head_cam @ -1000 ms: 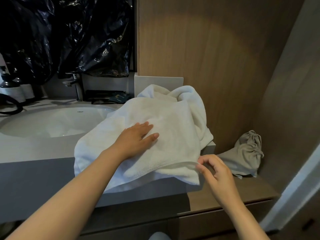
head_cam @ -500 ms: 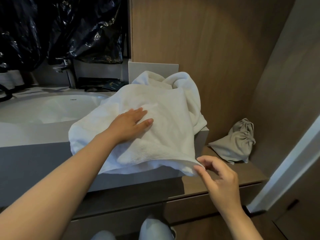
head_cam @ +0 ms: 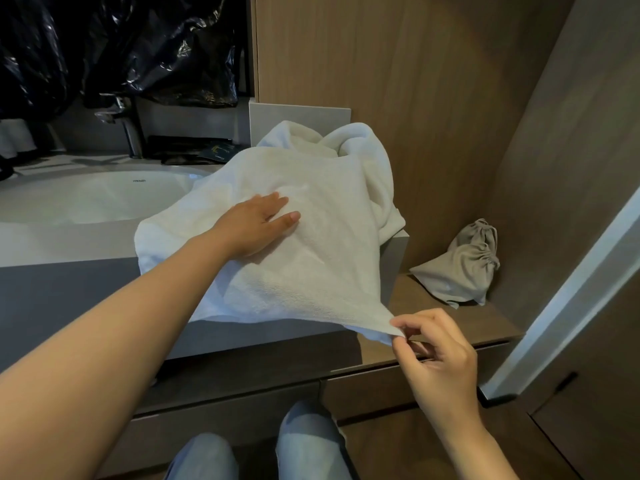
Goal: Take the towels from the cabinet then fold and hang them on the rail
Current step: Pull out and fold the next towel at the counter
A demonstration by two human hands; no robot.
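Nearest, below the front edge of the tabletop (head_cam: 52,244), two knees in light blue jeans (head_cam: 304,441) show. Just above them the right hand (head_cam: 440,362) pinches a corner of the white towel (head_cam: 311,271) between thumb and forefinger, the other fingers loosely curled. It holds that corner lifted out past the tabletop's front right corner. The left hand (head_cam: 252,226) lies flat on the middle of the towel, fingers straight, pressing it down. The towel is spread over the right end of the tabletop. Its near edge hangs over the front edge and its far part is bunched against the wooden wall panel (head_cam: 415,81). To the right, on a lower wooden shelf (head_cam: 491,327), a grey drawstring bag (head_cam: 460,268) lies near the back corner. Farther left a white sink (head_cam: 97,199) is set in the tabletop, with a chrome tap (head_cam: 126,129) behind it and black plastic sheeting (head_cam: 138,46) above.
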